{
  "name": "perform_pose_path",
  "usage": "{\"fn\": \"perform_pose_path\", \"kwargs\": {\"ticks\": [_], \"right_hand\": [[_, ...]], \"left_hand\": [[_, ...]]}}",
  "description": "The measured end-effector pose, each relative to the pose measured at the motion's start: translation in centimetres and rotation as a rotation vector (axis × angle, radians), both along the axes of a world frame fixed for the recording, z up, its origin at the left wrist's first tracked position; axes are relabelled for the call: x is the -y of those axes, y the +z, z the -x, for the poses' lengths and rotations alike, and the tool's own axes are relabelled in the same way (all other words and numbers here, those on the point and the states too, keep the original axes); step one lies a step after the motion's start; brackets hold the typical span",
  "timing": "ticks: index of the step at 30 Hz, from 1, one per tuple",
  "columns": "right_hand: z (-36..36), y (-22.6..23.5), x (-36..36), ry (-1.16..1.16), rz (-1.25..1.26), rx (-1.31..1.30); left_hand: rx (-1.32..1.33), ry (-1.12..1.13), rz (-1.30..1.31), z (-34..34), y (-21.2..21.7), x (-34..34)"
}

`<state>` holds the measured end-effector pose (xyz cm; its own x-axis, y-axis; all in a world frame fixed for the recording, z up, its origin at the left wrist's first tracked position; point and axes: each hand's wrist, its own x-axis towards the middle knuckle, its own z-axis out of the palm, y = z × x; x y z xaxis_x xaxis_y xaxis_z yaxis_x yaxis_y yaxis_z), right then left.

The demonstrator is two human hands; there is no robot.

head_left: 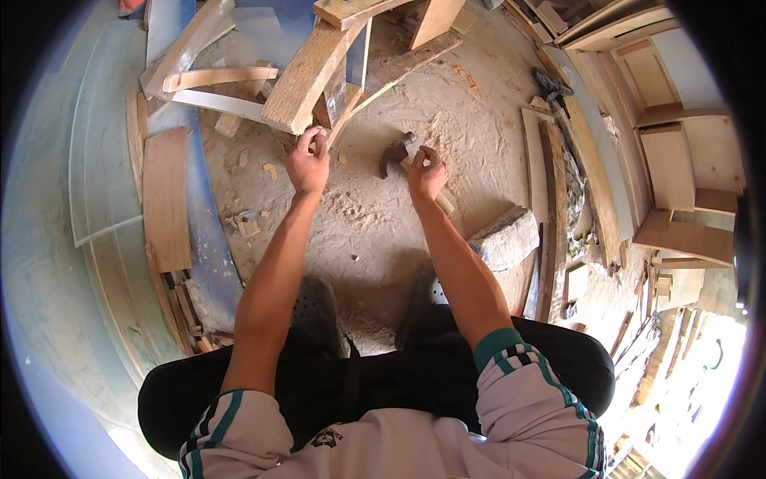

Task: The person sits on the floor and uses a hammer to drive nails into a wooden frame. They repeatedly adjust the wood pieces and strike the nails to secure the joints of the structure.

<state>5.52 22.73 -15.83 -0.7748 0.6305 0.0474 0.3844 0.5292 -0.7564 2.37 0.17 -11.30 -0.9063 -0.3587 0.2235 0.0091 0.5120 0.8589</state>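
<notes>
My left hand is closed, its fingertips pinched together just below the end of a rough wooden beam. Whether it touches the beam or grips something small, I cannot make out. My right hand is also closed, with thumb and fingertips drawn together; anything between them is too small to tell. Beside and partly beneath it is a hammer with a dark claw head, most of its handle hidden by the hand. The beam belongs to a wooden frame that slants away ahead of me.
Sawdust and wood chips cover the floor. A pale stone block lies by my right forearm. Planks lean along the left, and boards with a wooden cabinet stand at the right. My shoes are close below my arms.
</notes>
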Motion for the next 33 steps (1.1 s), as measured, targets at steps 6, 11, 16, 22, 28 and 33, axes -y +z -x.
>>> {"fn": "perform_pose_path", "kwargs": {"ticks": [6, 11, 16, 22, 28, 33], "right_hand": [[-1.1, -0.3, -0.3, 0.026, -0.001, 0.159], [-1.7, -0.8, -0.7, 0.075, -0.067, 0.181], [-2.2, -0.8, -0.5, 0.128, -0.169, 0.199], [-2.5, -1.0, -0.6, 0.173, -0.188, 0.166], [-2.8, -1.1, -0.7, 0.203, -0.199, 0.124], [-3.0, -1.7, -1.2, 0.310, -0.263, 0.137]], "left_hand": [[-0.086, -0.018, 0.029, 0.4, 0.0, 0.0], [-0.065, -0.011, 0.080, 0.6, -0.1, -0.2], [-0.100, -0.014, 0.073, 0.8, -0.3, -0.2], [-0.136, -0.011, 0.119, 1.0, -0.4, -0.3], [-0.078, -0.012, 0.125, 0.9, -0.4, -0.2], [-0.200, -0.007, 0.127, 1.1, -0.9, -0.3]]}}
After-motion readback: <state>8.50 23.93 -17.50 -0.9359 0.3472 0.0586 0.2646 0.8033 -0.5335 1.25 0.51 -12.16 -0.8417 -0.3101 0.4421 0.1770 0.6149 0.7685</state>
